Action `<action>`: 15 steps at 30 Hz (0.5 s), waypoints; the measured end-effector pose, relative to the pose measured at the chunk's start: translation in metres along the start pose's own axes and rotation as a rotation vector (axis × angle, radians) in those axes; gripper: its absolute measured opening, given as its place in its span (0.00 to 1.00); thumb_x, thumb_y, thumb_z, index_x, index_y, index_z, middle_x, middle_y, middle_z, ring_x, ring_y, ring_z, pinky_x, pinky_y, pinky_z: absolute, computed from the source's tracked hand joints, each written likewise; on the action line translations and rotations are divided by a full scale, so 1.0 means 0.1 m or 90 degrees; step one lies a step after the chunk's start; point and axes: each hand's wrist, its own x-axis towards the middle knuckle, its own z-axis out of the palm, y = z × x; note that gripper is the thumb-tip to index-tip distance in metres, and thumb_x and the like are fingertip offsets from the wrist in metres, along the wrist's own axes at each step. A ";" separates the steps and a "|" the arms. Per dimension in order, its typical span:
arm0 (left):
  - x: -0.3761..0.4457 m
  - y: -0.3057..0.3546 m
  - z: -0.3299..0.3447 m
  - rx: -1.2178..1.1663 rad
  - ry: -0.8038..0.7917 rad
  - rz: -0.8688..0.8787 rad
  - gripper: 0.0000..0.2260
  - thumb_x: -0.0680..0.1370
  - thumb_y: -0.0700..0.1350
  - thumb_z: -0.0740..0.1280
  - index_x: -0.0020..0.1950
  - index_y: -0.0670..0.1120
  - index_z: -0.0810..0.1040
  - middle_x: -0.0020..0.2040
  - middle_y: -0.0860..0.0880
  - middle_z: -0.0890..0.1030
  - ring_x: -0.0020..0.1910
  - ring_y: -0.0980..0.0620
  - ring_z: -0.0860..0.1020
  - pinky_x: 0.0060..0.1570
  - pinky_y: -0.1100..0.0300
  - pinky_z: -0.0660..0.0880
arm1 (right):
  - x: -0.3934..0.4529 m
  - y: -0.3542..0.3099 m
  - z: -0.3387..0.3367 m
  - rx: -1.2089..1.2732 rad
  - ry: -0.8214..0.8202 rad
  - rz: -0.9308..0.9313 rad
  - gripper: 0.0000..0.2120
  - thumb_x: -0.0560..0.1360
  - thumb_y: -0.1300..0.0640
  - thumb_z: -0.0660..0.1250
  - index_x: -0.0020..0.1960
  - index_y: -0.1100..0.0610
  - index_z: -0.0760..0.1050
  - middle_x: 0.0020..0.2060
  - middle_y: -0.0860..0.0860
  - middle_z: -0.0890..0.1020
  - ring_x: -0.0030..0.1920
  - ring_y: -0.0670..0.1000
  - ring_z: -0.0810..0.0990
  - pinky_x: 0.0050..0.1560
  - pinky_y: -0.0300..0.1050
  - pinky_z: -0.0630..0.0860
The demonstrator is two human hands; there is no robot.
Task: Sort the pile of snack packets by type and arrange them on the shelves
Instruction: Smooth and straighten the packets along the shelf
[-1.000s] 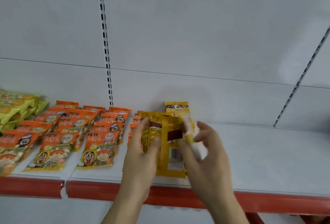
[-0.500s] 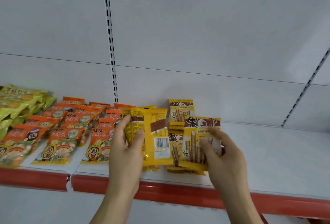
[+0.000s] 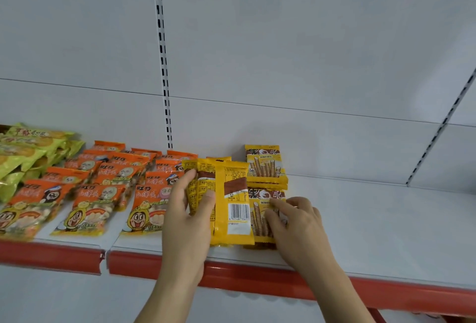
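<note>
Your left hand (image 3: 189, 222), nearest you at about 6 o'clock, is clasped round a fanned bundle of yellow packets (image 3: 224, 201), backs showing, a barcode on the front one. They stand tilted above the shelf's (image 3: 386, 219) front edge, so these are not yet placed. Just beside it, at 5 o'clock, your right hand (image 3: 298, 224) rests curled fingertips on a yellow wafer-roll packet (image 3: 260, 209) lying flat at the front of the shelf; whether it pinches or only presses I cannot tell.

Behind that packet, a small stack of the same wafer-roll packets (image 3: 264, 164) sits against the back panel, so that column looks only started.

Out toward 9 o'clock the orange packets (image 3: 113, 186) lie in tidy overlapping rows, apparently finished, and at the far left lies a heap of green packets (image 3: 28, 150). The unsorted pile is out of view, so what remains cannot be judged.
</note>
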 end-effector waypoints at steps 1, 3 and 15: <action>-0.01 0.00 0.02 0.009 -0.005 0.008 0.19 0.81 0.46 0.70 0.64 0.68 0.72 0.56 0.80 0.72 0.57 0.83 0.68 0.61 0.68 0.65 | -0.02 0.00 -0.01 0.020 0.032 0.002 0.18 0.80 0.42 0.62 0.68 0.43 0.76 0.64 0.48 0.72 0.65 0.54 0.68 0.64 0.47 0.67; -0.03 0.00 0.05 0.029 -0.014 0.015 0.19 0.79 0.48 0.72 0.61 0.70 0.73 0.67 0.73 0.71 0.67 0.75 0.66 0.68 0.61 0.64 | -0.12 -0.04 -0.04 0.117 0.139 -0.007 0.20 0.78 0.41 0.62 0.65 0.47 0.79 0.60 0.46 0.76 0.63 0.53 0.72 0.61 0.48 0.71; -0.13 0.10 0.28 0.043 -0.074 0.022 0.22 0.76 0.51 0.76 0.67 0.64 0.75 0.55 0.88 0.67 0.63 0.79 0.67 0.68 0.56 0.73 | -0.30 -0.20 -0.33 0.355 0.042 0.075 0.15 0.71 0.38 0.73 0.42 0.50 0.82 0.36 0.46 0.84 0.40 0.47 0.82 0.48 0.54 0.80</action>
